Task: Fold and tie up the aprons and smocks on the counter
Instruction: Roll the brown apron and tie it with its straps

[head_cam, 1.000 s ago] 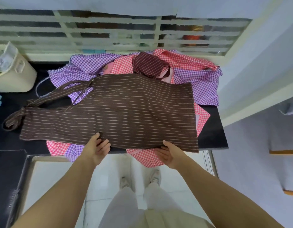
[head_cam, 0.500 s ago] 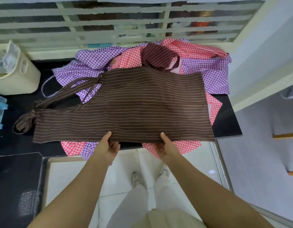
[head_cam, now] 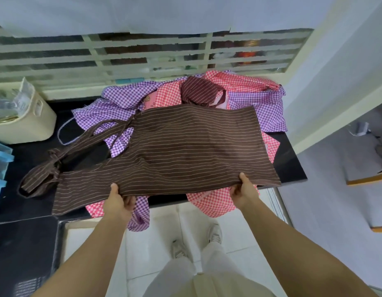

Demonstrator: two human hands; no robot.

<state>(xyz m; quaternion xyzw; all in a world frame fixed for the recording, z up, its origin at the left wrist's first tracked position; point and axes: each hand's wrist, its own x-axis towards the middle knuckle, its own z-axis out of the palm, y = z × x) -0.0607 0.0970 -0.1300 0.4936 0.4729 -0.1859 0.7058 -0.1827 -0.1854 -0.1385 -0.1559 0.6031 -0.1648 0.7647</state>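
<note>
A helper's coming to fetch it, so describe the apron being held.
On the black counter under the barred window lies a heap of purple and red checked cloths. Spread across it is the apron, its near edge gripped by the left hand and right hand. It is large, brown with thin pale stripes; the other brown striped cloth is a small bunch behind.

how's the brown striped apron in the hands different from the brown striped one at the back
The held apron lies spread flat; the back apron is bunched into a lump. The left hand and right hand grip the held apron's near edge; nothing touches the back apron. The held apron's straps trail left; the back apron shows only a short loop. Both are brown with thin pale stripes.
</note>
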